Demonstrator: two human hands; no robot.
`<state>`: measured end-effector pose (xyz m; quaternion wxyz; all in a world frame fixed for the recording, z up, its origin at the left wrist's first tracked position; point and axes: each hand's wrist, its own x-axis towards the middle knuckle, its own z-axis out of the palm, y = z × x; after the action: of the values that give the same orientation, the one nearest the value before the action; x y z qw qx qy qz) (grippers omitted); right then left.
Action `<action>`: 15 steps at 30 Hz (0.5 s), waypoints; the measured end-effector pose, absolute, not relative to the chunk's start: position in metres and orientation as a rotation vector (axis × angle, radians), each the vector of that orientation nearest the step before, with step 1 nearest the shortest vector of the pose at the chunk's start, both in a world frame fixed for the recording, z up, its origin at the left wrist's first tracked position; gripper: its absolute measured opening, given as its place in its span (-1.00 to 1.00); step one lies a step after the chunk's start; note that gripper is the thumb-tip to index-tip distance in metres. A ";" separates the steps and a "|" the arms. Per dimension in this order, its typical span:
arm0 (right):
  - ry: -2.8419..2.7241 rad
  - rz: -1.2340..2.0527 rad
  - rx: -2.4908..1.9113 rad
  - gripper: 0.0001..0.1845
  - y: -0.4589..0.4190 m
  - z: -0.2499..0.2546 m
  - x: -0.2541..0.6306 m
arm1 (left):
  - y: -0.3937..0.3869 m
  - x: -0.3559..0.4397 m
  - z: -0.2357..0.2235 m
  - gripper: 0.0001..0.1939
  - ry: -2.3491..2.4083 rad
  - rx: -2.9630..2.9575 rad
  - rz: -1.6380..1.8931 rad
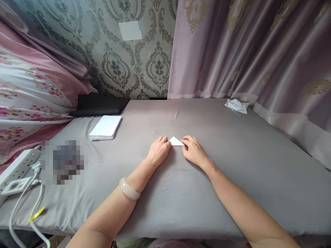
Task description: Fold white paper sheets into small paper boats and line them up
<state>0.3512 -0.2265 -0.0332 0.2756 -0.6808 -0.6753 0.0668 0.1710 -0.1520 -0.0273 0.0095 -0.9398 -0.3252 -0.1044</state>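
Observation:
A small white sheet of paper (176,141), folded into a triangle with its point away from me, lies at the middle of the grey-covered table (207,193). My left hand (159,148) grips its left corner, fingers curled together. On the opposite corner, my right hand (192,148) pinches the paper between thumb and fingers. Both corners are partly hidden by the fingers. A pale bangle (129,189) circles my left wrist.
To the left sits a stack of white paper (106,127), with a black cloth or bag (100,104) behind it. Folded white papers (236,105) lie at the far right. A power strip (22,165) with white cables and a blurred-out object (67,160) occupy the left side.

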 end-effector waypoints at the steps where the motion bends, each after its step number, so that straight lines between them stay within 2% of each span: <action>1: -1.774 0.200 -1.817 -0.64 -0.224 -0.036 0.353 | -0.151 0.172 -0.028 -0.70 -0.983 -2.921 -0.312; 9: -1.514 0.329 -1.735 -0.50 -0.213 -0.047 0.357 | -0.147 0.176 -0.023 -0.73 -1.012 -2.867 -0.419; 13: -1.295 0.532 -1.593 -0.42 -0.214 -0.035 0.349 | -0.152 0.176 -0.019 -0.74 -1.282 -3.026 -1.025; 15: -1.160 0.716 -1.455 -0.46 -0.216 -0.025 0.344 | -0.158 0.177 -0.018 -0.74 -1.471 -3.154 -1.311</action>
<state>0.3435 -0.2165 -0.0246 0.5428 -0.6128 -0.4886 0.3017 0.1771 -0.1577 -0.0178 -0.2846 -0.8130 -0.3792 -0.3381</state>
